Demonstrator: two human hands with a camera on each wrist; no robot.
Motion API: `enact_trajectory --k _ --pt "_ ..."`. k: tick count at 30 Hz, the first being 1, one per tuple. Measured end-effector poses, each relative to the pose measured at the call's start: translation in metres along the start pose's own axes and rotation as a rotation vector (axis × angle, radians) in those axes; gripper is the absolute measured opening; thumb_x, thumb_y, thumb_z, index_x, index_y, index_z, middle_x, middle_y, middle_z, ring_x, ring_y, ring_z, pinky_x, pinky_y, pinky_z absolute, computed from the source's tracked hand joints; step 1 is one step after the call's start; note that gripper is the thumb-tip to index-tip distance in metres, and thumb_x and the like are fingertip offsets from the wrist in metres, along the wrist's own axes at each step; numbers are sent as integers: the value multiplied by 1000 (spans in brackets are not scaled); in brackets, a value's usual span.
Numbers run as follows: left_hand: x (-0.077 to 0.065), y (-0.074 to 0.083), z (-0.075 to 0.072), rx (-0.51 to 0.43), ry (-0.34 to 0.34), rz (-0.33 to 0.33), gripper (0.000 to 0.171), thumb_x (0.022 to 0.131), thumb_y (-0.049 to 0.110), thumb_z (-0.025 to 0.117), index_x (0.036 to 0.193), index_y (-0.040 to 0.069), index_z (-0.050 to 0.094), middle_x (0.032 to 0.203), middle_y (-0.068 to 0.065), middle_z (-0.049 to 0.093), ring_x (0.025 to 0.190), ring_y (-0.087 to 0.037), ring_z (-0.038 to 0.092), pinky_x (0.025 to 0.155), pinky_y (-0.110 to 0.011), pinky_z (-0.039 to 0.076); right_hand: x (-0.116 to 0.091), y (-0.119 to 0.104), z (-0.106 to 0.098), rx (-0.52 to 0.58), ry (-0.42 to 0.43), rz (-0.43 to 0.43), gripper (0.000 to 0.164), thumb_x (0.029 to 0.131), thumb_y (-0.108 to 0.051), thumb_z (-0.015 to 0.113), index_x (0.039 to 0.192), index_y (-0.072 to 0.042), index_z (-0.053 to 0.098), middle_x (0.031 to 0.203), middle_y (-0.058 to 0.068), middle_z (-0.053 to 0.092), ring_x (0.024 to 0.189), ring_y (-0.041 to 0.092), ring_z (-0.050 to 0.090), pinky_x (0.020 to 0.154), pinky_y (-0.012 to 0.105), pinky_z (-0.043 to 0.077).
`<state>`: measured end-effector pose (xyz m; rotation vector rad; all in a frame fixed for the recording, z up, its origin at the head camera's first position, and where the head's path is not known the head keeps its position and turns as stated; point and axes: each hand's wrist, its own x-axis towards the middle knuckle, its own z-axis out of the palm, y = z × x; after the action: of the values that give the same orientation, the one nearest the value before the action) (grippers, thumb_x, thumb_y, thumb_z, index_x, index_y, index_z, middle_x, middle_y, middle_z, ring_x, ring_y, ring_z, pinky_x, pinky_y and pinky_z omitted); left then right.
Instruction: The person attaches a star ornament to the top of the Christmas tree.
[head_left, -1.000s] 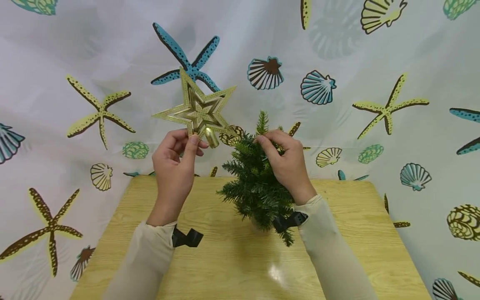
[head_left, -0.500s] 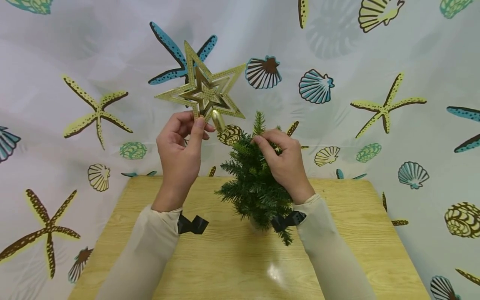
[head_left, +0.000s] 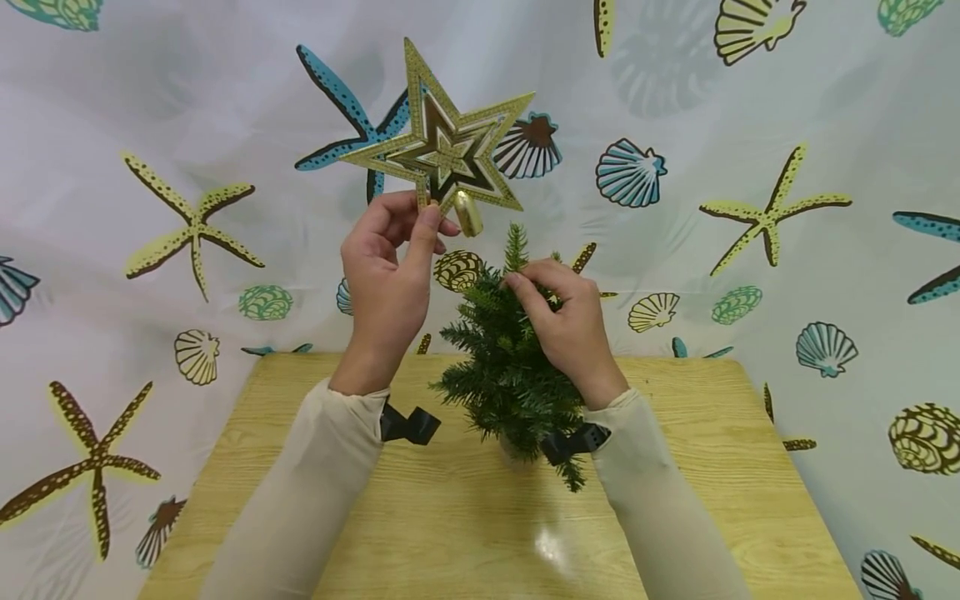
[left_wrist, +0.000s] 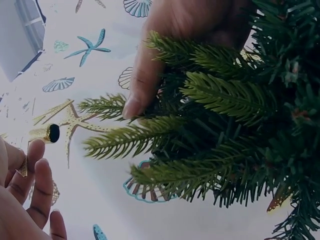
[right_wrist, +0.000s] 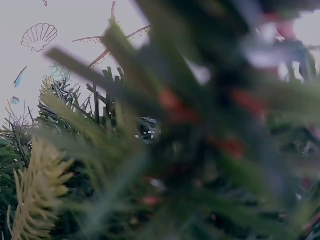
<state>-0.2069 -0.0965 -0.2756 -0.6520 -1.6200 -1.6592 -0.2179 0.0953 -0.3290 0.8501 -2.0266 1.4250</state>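
Observation:
A gold star tree topper [head_left: 450, 158] is pinched at a lower point by my left hand [head_left: 393, 271]. Its short gold tube [head_left: 468, 214] hangs a little up and left of the tip of a small artificial Christmas tree [head_left: 510, 358]. In the left wrist view the tube's dark hollow end [left_wrist: 53, 133] faces the branches, with a space between. My right hand [head_left: 566, 317] pinches the stem just under the tree's top sprig [head_left: 516, 246]. Blurred needles [right_wrist: 165, 150] fill most of the right wrist view, so the right fingers are hidden there.
The tree stands on a light wooden table [head_left: 420, 517], its base mostly hidden under the branches. Behind and around the table hangs a white cloth [head_left: 652, 75] printed with starfish and shells. Black straps [head_left: 411, 425] circle both wrists.
My left hand has risen and moved right with the star topper, bringing its tube closer to the treetop. The right hand has kept its pinch at the top of the tree.

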Motion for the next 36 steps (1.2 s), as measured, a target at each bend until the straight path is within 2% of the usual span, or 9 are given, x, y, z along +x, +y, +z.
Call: enact_trajectory --k 9,17,24,36 --pt "3 1 15 15 -40 0 15 105 7 61 110 -7 63 91 -11 72 79 -21 62 74 -34 51 1 -2 0 5 4 -26 17 103 -9 64 97 -2 78 97 10 74 82 20 65 75 38 48" --pt "7 1 26 2 -68 24 13 106 7 61 109 -4 64 90 -12 72 78 -20 63 75 -33 52 0 -2 1 2 7 -21 16 103 -8 65 97 -1 78 99 11 74 84 21 66 76 39 49" --pt "7 -2 27 25 -86 4 12 104 5 62 108 -6 66 89 -14 72 77 -21 62 72 -32 51 -1 -1 1 11 13 -17 17 103 -9 65 97 -2 78 99 11 74 83 20 64 74 39 48" --pt "4 -2 25 79 -104 -36 16 105 9 63 109 -4 72 88 -13 73 75 -21 60 74 -31 49 -2 0 2 18 18 -3 16 103 -9 65 97 -1 78 100 11 73 85 21 64 77 39 49"
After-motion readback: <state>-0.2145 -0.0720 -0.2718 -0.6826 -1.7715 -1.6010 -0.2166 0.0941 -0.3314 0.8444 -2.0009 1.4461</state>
